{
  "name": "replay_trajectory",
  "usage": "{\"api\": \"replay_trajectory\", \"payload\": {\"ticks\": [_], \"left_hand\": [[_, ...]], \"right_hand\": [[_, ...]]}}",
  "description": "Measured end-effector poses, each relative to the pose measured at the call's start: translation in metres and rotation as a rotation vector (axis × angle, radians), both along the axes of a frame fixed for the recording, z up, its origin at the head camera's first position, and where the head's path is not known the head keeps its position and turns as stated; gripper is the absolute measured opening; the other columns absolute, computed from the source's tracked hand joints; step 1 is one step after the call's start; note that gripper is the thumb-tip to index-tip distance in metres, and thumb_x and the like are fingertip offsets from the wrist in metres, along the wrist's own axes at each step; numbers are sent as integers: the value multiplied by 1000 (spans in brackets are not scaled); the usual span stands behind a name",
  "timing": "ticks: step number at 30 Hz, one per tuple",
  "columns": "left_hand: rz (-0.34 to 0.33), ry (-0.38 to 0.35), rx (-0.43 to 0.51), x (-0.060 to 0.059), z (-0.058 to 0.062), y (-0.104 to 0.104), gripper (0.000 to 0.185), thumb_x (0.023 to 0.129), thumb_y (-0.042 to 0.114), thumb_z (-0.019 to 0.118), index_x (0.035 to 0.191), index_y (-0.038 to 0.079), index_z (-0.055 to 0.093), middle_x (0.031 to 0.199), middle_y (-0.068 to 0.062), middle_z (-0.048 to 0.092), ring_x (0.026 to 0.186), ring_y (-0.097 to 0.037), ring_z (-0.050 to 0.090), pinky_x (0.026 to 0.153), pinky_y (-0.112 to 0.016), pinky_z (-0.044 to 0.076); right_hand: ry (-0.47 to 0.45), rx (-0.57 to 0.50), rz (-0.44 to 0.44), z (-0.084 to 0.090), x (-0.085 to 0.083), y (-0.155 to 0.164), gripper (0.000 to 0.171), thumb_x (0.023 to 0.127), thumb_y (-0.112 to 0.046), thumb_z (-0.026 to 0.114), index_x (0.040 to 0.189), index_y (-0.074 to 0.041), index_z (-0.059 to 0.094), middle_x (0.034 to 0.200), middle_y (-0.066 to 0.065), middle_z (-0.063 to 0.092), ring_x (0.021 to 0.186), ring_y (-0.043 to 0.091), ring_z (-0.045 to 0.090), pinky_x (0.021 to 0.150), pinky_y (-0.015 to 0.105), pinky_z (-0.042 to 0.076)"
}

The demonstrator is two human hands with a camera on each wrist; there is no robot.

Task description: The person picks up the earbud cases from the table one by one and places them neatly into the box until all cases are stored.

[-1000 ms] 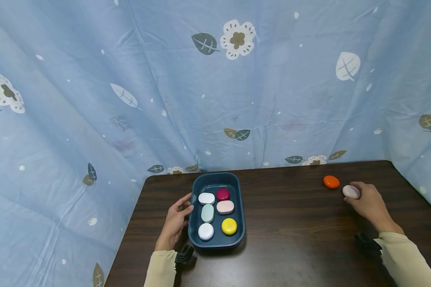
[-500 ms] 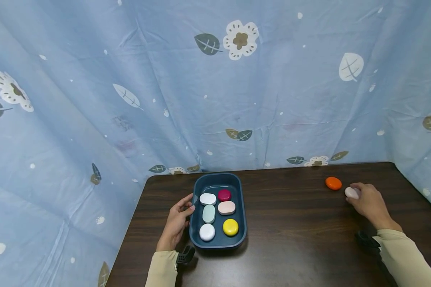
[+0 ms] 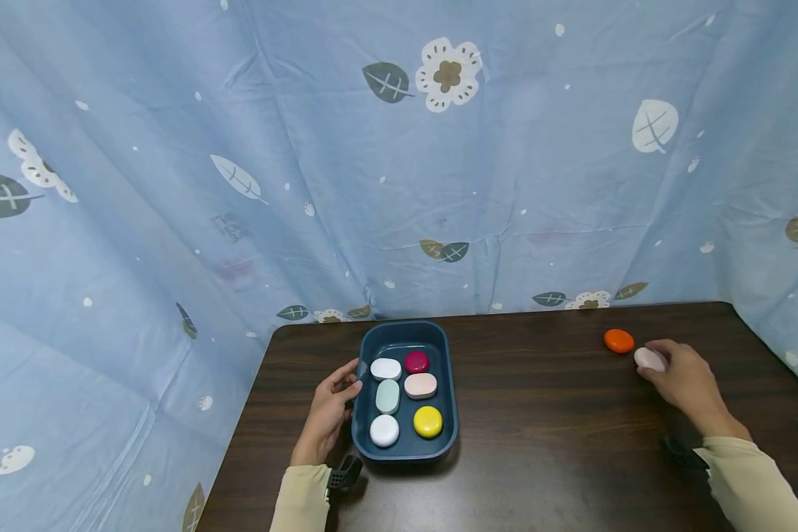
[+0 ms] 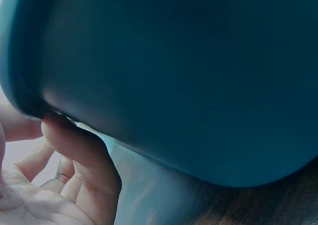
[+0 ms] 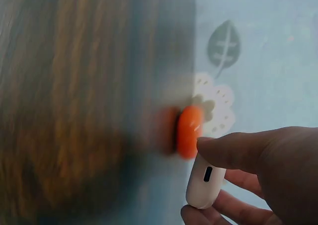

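Observation:
My right hand (image 3: 688, 377) pinches a whitish earbud case (image 3: 650, 359) between thumb and fingers at the right of the table. In the right wrist view a dark charging port shows on the end of that case. An orange case (image 3: 618, 340) lies on the table just beyond it. My left hand (image 3: 329, 410) grips the left rim of a dark blue tray (image 3: 406, 452), its thumb at the edge in the left wrist view. Inside the tray are a red case (image 3: 417, 362), a pale pink one, a yellow case (image 3: 428, 422), and several white or pale green ones.
The dark wooden table (image 3: 525, 414) stretches between tray and right hand. A blue patterned curtain (image 3: 505, 185) hangs along the table's back and sides. Black bands sit on both wrists, the left band (image 3: 344, 473) close to the tray's near corner.
The whitish case turned briefly in my right hand and shows its broader face again. The left hand keeps its place on the tray. The whole head view has shifted slightly.

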State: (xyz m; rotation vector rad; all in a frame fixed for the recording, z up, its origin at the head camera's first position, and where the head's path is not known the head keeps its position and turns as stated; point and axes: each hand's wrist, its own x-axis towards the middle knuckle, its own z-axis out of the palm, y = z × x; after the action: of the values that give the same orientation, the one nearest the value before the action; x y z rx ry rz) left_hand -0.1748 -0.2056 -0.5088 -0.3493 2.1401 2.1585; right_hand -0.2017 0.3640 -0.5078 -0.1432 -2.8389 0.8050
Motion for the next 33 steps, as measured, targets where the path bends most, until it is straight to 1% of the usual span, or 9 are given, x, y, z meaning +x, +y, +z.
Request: {"api": "replay_trajectory", "payload": {"ticks": [8, 12, 14, 19, 24, 29, 33], "left_hand": [[6, -3, -18, 2, 2, 0, 46, 108, 6, 57, 154, 6, 54, 119, -10, 50, 101, -23, 55, 69, -30, 51], [5, 1, -17, 2, 1, 0, 46, 108, 6, 57, 154, 5, 54, 119, -10, 50, 102, -23, 55, 71, -31, 53], [6, -1, -14, 2, 1, 0, 46, 108, 5, 57, 153, 5, 54, 119, -10, 50, 103, -23, 55, 71, -31, 53], [7, -11, -11, 1, 1, 0, 46, 107, 4, 57, 153, 7, 55, 118, -10, 50, 101, -23, 54, 70, -31, 51], [-2, 3, 0, 2, 3, 1, 47, 108, 5, 57, 154, 5, 53, 117, -9, 50, 99, -21, 54, 67, -29, 50], [-19, 22, 20, 3, 4, 1, 48, 107, 3, 56, 155, 2, 51, 116, -8, 49, 97, -20, 54, 63, -28, 49], [-20, 21, 20, 3, 4, 1, 47, 107, 4, 56, 154, 2, 52, 115, -8, 49, 97, -21, 54, 64, -28, 49]], "right_hand": [[157, -3, 105, 21, 8, -34, 51, 85, 4, 81, 127, 20, 56, 117, 43, 55, 95, 55, 57, 77, 70, 46], [201, -13, 148, 31, 12, -52, 53, 83, 4, 83, 128, 18, 57, 117, 41, 55, 90, 49, 59, 71, 64, 49], [213, -19, 174, 36, 14, -62, 54, 83, 4, 84, 129, 16, 58, 119, 40, 56, 91, 49, 60, 71, 64, 50], [212, -50, 262, 46, 17, -89, 53, 82, 5, 86, 128, 14, 61, 120, 37, 58, 99, 51, 63, 78, 64, 53], [182, -89, 331, 52, 21, -119, 49, 84, 5, 85, 127, 11, 63, 119, 31, 61, 99, 43, 67, 79, 55, 57], [180, -107, 389, 53, 23, -146, 49, 83, 4, 85, 127, 9, 64, 121, 28, 63, 99, 38, 67, 81, 52, 58], [184, -117, 429, 53, 25, -167, 49, 82, 5, 87, 126, 6, 66, 121, 24, 64, 100, 33, 67, 81, 49, 59]]}}
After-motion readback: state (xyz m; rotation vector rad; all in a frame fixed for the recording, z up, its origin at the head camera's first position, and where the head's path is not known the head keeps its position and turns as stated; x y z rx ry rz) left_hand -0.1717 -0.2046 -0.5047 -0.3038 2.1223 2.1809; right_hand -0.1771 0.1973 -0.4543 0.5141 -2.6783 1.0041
